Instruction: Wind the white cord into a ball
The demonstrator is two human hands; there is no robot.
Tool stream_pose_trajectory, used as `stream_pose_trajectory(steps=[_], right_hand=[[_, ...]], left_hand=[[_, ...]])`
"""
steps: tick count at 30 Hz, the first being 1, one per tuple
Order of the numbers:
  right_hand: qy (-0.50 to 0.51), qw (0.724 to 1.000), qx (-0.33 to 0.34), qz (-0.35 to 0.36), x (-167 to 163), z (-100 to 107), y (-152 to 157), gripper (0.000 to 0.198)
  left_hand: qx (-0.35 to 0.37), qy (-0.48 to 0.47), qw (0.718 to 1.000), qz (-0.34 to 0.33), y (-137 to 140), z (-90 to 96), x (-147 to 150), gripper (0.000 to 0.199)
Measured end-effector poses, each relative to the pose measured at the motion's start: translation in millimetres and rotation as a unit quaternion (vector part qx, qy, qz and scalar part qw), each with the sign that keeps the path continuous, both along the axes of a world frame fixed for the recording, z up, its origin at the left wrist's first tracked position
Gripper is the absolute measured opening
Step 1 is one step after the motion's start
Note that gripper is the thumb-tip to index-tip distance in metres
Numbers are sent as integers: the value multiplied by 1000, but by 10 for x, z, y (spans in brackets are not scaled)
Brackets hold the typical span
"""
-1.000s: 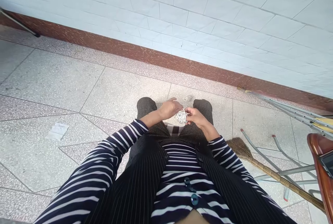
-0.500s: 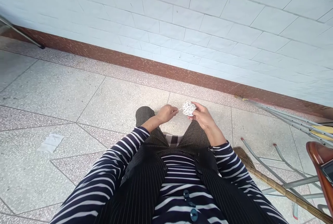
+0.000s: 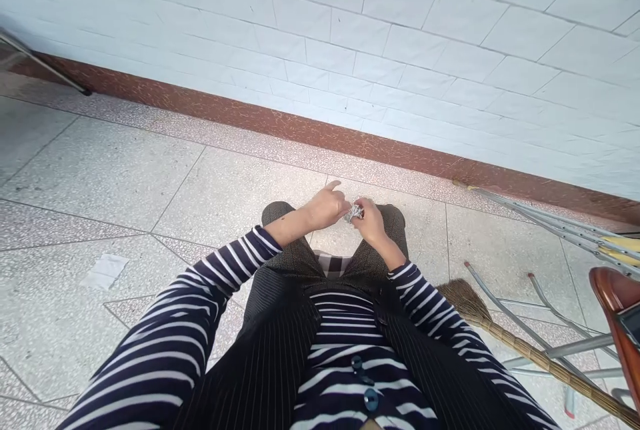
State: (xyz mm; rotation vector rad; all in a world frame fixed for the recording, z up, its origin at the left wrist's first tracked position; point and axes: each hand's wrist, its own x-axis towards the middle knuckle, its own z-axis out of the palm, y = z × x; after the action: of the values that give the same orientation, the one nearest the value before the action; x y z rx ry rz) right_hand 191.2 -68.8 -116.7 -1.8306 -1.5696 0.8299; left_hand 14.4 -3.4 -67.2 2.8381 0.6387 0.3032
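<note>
My right hand [image 3: 371, 222] is closed around a small ball of white string [image 3: 355, 212] above the gap between my knees. The fingers cover much of the ball, and its visible part looks greyish and shaded. My left hand [image 3: 327, 208] is right beside the ball, knuckles up, with one finger stretched out and the others curled in. Its curled fingertips meet the left side of the ball, where the string end is hidden from view.
A straw broom [image 3: 465, 300] lies at the right beside metal chair legs [image 3: 510, 310] and a brown wooden chair part [image 3: 615, 303]. Crutches [image 3: 540, 213] lean along the tiled wall [image 3: 350, 57]. White paper [image 3: 106, 271] is on the floor at left.
My left hand has turned over and risen, now right at the ball instead of pulling a strand out to the left. My right hand has shifted slightly left and covers more of the ball.
</note>
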Motion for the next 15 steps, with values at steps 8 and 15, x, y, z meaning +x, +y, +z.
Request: stream_pose_trajectory(steps=[8, 15], right_hand=[[412, 903, -118, -26, -3, 532, -262, 40], [484, 869, -73, -71, 223, 952, 96, 41]], left_hand=[[-58, -92, 994, 13, 209, 50, 19, 24], [-267, -134, 941, 156, 350, -367, 29, 27]])
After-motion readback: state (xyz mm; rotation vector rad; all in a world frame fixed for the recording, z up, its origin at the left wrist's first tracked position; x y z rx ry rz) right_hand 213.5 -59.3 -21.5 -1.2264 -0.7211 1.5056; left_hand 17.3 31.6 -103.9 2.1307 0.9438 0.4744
